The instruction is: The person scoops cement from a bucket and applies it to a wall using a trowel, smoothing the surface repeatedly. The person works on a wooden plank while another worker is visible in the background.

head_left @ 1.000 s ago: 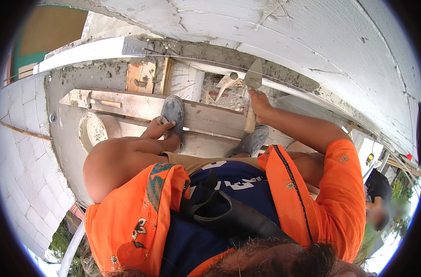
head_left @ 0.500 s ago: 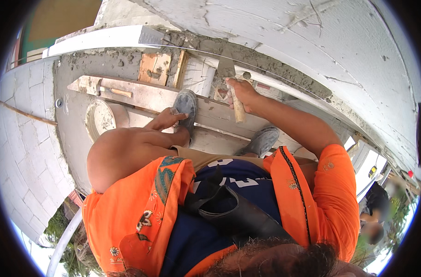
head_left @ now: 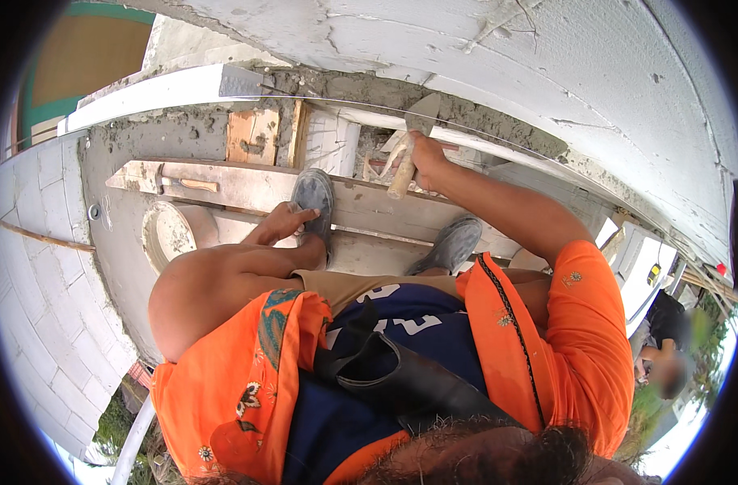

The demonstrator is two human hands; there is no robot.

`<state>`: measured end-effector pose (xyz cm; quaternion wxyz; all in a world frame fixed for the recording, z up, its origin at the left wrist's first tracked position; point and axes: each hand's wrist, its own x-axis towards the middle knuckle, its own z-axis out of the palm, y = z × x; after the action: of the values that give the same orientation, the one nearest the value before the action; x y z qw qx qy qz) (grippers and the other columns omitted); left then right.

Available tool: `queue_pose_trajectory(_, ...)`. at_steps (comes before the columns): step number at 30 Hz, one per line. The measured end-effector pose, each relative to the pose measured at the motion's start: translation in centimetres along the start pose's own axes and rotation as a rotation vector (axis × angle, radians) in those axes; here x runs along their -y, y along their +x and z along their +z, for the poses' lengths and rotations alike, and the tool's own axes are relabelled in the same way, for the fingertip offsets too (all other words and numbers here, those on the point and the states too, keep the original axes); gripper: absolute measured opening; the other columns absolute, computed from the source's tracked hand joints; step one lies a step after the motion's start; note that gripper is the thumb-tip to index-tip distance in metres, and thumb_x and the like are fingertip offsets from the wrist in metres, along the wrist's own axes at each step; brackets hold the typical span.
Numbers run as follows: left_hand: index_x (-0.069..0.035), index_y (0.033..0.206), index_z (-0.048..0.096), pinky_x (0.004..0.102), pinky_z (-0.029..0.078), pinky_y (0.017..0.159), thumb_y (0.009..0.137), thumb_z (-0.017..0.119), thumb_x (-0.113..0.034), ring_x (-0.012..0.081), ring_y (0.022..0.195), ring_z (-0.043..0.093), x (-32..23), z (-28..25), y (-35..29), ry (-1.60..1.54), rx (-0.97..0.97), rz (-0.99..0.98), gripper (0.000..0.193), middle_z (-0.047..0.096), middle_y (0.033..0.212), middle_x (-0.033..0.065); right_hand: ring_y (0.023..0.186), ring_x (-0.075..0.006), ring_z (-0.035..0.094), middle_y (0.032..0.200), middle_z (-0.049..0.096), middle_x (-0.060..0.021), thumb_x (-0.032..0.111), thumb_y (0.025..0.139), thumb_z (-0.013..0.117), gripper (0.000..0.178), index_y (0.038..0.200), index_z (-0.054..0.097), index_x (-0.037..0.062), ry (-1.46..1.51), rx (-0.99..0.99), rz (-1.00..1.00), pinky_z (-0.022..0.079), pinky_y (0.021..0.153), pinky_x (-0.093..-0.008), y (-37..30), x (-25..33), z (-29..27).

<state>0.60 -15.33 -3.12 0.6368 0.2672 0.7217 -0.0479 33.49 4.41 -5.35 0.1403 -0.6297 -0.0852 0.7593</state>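
Working remotely through the head view, I record the left hand point(head_left: 286, 223) nearest, its forearm beside the bent left knee. Its fingers rest, partly spread, at the dark grey rubbery shoe point(head_left: 314, 198) on the plank; I cannot tell whether they grip anything. Left of it, off the plank's near edge, stands a round off-white bucket point(head_left: 148, 234), soiled grey inside. At the left end of the long, stained timber plank point(head_left: 251, 182) lies a hand tool with a tan wooden handle point(head_left: 192, 184).

Beyond the plank's far edge I note the trowel point(head_left: 422, 113): a grey, tapered metal blade, its pale wooden handle mortar-smeared. The right hand point(head_left: 430, 165) closes its fingers around the handle near the blade; the forearm slants forward and left from an orange sleeve point(head_left: 589, 299). The blade tip points away, over the rough grey mortar strip point(head_left: 506, 133); contact cannot be confirmed. Farthest stands a white block wall point(head_left: 579, 73).
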Motion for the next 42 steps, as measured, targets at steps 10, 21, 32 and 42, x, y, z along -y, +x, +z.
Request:
queue_pose_trajectory(10,0.003,0.120,0.074,0.0421,0.060,0.082,0.094,0.079,-0.059,0.0270,0.090,0.071,-2.4,-2.5,1.3,0.143,0.248,-0.022,0.068,0.074,0.100,0.0180,0.075,-0.0234,0.067,0.097,0.063,-0.0117,0.047,0.110,0.061,0.053,0.136,0.056,0.0012,-0.766,0.219,0.066,0.059,0.062,-0.0434,-9.7,2.6,0.3)
queue_pose_trajectory(21,-0.010,0.149,0.065,0.0463,0.053,0.110,0.107,0.064,-0.057,0.0317,0.132,0.066,-18.3,-9.7,1.6,0.757,0.713,0.058,0.063,0.071,0.140,0.0162,0.083,-0.0250,0.073,0.105,0.073,-0.0181,0.038,0.106,0.072,0.055,0.140,0.063,-0.0039,-1.276,-0.491,-0.611,0.058,0.082,-0.0443,-33.8,0.8,-23.4)
queue_pose_trajectory(32,-0.007,0.154,0.062,0.0475,0.045,0.117,0.110,0.059,-0.052,0.0312,0.135,0.062,-20.6,-7.5,5.6,0.960,0.907,-0.158,0.063,0.069,0.145,0.0163,0.095,-0.0303,0.074,0.098,0.075,-0.0224,0.044,0.098,0.078,0.068,0.134,0.063,-0.0118,-0.212,-1.498,-0.265,0.057,0.089,-0.0441,-39.8,-16.8,-34.2)
queue_pose_trajectory(42,-0.009,0.152,0.063,0.0429,0.045,0.115,0.109,0.063,-0.051,0.0259,0.131,0.063,-20.6,-8.4,7.2,0.906,0.807,-0.172,0.060,0.071,0.138,0.0108,0.112,-0.0246,0.069,0.123,0.074,-0.0152,0.024,0.094,0.083,0.058,0.140,0.062,-0.0045,0.391,-1.100,-0.535,0.050,0.104,-0.0387,-31.3,-20.2,-39.6)
